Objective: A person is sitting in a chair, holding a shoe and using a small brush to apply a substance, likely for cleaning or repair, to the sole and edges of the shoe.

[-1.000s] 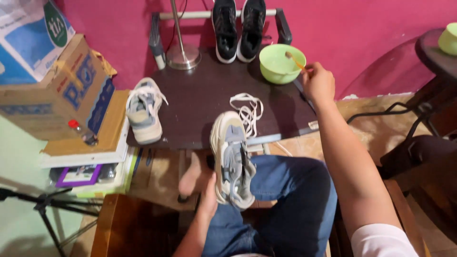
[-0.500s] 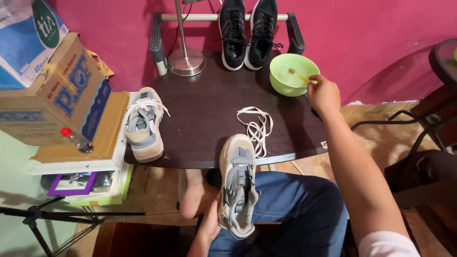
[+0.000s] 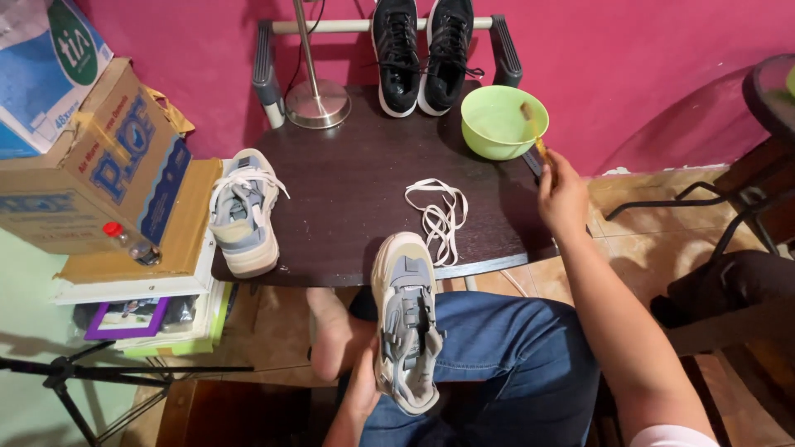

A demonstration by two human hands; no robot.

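Note:
My left hand (image 3: 362, 387) grips a cream and grey sneaker (image 3: 405, 319) with no lace, holding it over my lap above my blue jeans. My right hand (image 3: 562, 193) holds a small yellow-handled brush (image 3: 537, 139) whose tip reaches into a green bowl (image 3: 503, 121) on the dark table (image 3: 348, 186). A loose white shoelace (image 3: 439, 211) lies on the table between the bowl and the held sneaker. The matching laced sneaker (image 3: 243, 212) rests at the table's left edge.
A pair of black sneakers (image 3: 422, 50) and a metal lamp base (image 3: 316, 102) stand at the table's back by the pink wall. Cardboard boxes (image 3: 91, 161) are stacked left. A tripod leg (image 3: 99, 377) sits lower left, a dark chair (image 3: 745, 248) right.
My right hand stays at the green bowl with the brush. The held sneaker has shifted slightly on my lap, and the view has tilted a little downward.

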